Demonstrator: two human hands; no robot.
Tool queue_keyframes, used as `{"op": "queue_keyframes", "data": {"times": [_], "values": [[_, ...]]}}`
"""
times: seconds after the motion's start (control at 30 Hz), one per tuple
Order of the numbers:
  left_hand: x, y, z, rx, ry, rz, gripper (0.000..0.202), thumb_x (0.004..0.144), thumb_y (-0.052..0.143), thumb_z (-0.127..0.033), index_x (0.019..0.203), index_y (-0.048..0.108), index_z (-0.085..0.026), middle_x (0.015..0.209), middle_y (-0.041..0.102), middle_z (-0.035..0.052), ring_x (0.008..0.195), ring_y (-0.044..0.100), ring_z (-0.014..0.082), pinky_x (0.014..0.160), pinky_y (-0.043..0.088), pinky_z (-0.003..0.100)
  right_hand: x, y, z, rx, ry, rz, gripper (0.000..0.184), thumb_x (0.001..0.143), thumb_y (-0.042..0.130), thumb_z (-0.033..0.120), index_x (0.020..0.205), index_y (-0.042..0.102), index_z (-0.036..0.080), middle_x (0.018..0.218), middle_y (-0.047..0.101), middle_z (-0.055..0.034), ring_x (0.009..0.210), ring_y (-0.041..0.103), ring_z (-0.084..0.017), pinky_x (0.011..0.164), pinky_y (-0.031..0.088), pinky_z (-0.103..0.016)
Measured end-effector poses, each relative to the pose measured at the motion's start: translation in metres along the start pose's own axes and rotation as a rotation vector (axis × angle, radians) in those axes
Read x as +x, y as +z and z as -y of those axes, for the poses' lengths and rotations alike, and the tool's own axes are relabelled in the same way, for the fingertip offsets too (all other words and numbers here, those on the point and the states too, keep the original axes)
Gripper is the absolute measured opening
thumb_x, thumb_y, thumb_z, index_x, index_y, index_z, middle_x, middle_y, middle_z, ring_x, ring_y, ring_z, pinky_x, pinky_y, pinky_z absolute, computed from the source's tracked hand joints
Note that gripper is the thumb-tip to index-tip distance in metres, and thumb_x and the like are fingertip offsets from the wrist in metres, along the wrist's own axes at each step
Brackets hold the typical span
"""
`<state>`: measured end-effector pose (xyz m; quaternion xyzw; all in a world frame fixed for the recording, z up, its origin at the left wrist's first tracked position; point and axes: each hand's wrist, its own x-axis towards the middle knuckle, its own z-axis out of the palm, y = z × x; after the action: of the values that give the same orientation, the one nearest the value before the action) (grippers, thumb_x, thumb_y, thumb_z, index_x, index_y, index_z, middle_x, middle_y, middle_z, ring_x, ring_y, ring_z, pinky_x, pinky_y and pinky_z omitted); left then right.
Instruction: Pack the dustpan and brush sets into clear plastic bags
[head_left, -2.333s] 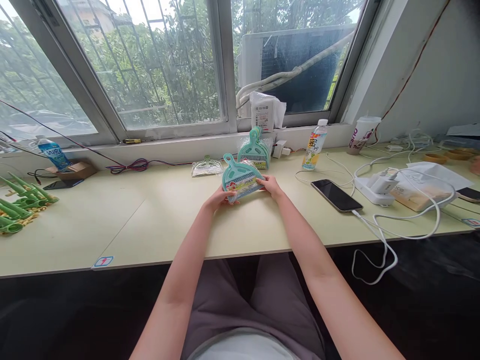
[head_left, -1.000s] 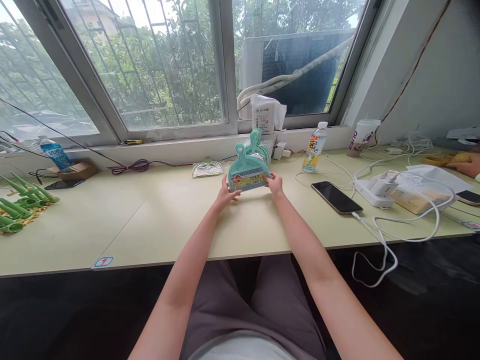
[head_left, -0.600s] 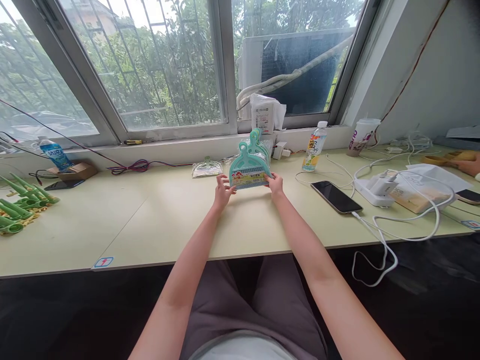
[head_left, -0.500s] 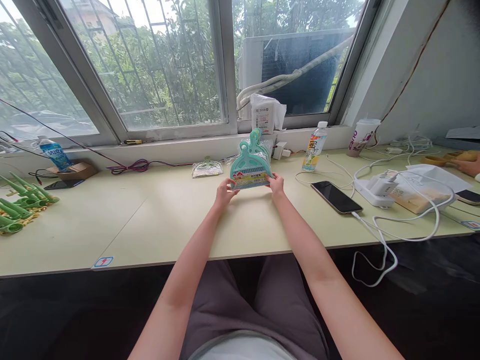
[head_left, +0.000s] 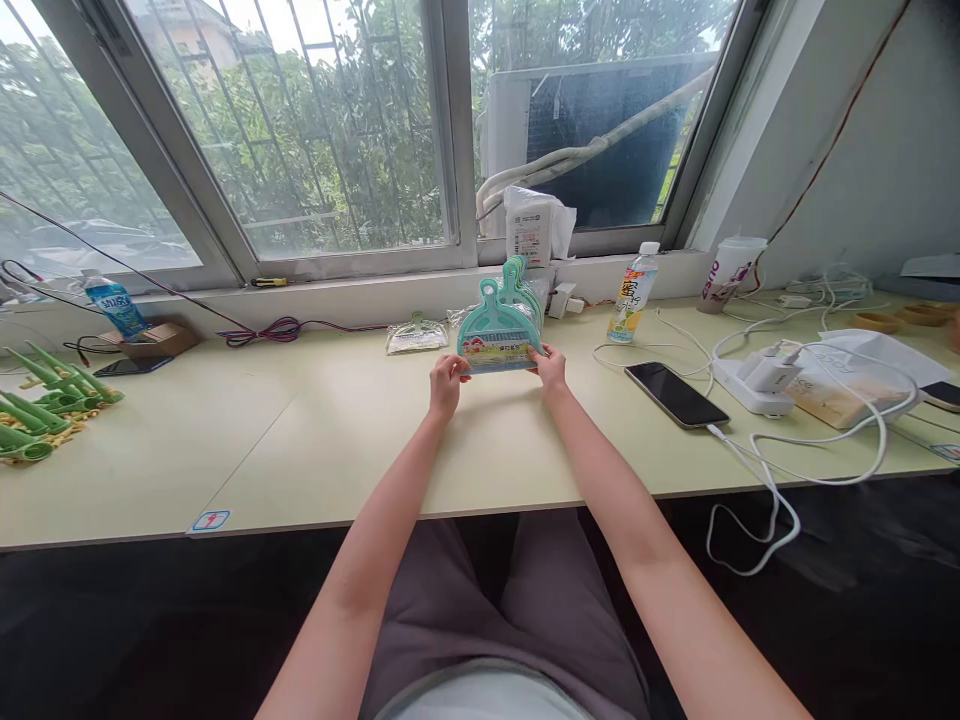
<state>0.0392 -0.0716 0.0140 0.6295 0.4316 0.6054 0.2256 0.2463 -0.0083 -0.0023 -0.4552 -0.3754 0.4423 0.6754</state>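
A small teal dustpan-and-brush set (head_left: pixel 491 322) with a colourful printed label stands upright between my hands, handle up. Its lower left corner is pinched by my left hand (head_left: pixel 445 384), fingers curled closed. My right hand (head_left: pixel 551 367) grips the lower right edge, thumb in front and the other fingers partly hidden. Right behind it are more teal sets (head_left: pixel 517 280) in clear wrap, largely covered by the front one. One more wrapped set (head_left: pixel 417 336) lies flat to the left, apart from my hands.
To the right stand a drink bottle (head_left: pixel 634 292) and a cup (head_left: pixel 731 274). A phone (head_left: pixel 676 394), a power strip (head_left: pixel 757 388) and loose white cables lie nearer. Green plastic pieces (head_left: pixel 56 405) sit far left. A white package (head_left: pixel 529 228) stands by the window.
The front dustpan set has tilted and shifted slightly, and my left fingers have curled in closer at its corner. At the far right, another person's hand has mostly left the view.
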Motion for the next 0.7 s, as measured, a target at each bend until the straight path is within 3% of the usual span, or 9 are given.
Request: {"op": "queue_keyframes", "data": {"times": [0.13, 0.3, 0.47, 0.63, 0.7], "values": [[-0.0005, -0.001, 0.0022, 0.036, 0.028, -0.002, 0.022, 0.088, 0.052, -0.033, 0.072, 0.058, -0.018, 0.089, 0.056, 0.0029, 0.057, 0.057, 0.0073, 0.059, 0.053, 0.026, -0.0021, 0.0019, 0.001, 0.025, 0.023, -0.015, 0.022, 0.071, 0.073, 0.026, 0.087, 0.063, 0.017, 0.082, 0.069, -0.003, 0.071, 0.064, -0.014, 0.065, 0.058, -0.026], [0.0004, -0.0022, 0.0041, 0.092, 0.067, 0.053, 0.021, 0.075, 0.071, -0.031, 0.089, 0.059, -0.021, 0.097, 0.061, 0.0021, 0.06, 0.059, 0.0086, 0.061, 0.052, 0.025, -0.0046, 0.0003, 0.0036, 0.065, 0.084, -0.084, 0.019, 0.072, 0.071, 0.021, 0.088, 0.063, 0.017, 0.079, 0.069, -0.001, 0.067, 0.063, -0.012, 0.061, 0.058, -0.023], [0.0007, -0.0005, 0.0027, 0.0, 0.034, 0.036, 0.015, 0.08, 0.065, -0.03, 0.086, 0.055, -0.021, 0.089, 0.062, 0.0003, 0.062, 0.065, 0.0112, 0.063, 0.052, 0.025, -0.0062, 0.0008, 0.0042, 0.083, 0.102, -0.088, 0.015, 0.073, 0.07, 0.02, 0.085, 0.063, 0.017, 0.076, 0.068, 0.0, 0.067, 0.063, -0.011, 0.062, 0.058, -0.022], [-0.0012, -0.0003, -0.0015, 0.01, -0.002, 0.003, 0.017, 0.086, 0.057, -0.035, 0.079, 0.055, -0.02, 0.065, 0.058, -0.002, 0.064, 0.068, 0.0166, 0.065, 0.051, 0.028, -0.006, 0.0012, 0.0045, 0.085, 0.108, -0.072, 0.011, 0.076, 0.068, 0.018, 0.084, 0.061, 0.017, 0.075, 0.067, 0.0, 0.065, 0.061, -0.01, 0.058, 0.057, -0.021], [-0.0022, -0.0005, -0.004, 0.017, -0.006, -0.024, 0.016, 0.086, 0.056, -0.036, 0.082, 0.055, -0.02, 0.069, 0.06, -0.0011, 0.061, 0.067, 0.0153, 0.063, 0.051, 0.028, -0.0062, 0.0017, 0.0053, 0.071, 0.109, -0.056, 0.011, 0.076, 0.068, 0.018, 0.085, 0.062, 0.017, 0.075, 0.067, -0.0004, 0.066, 0.062, -0.011, 0.057, 0.056, -0.021]]}}
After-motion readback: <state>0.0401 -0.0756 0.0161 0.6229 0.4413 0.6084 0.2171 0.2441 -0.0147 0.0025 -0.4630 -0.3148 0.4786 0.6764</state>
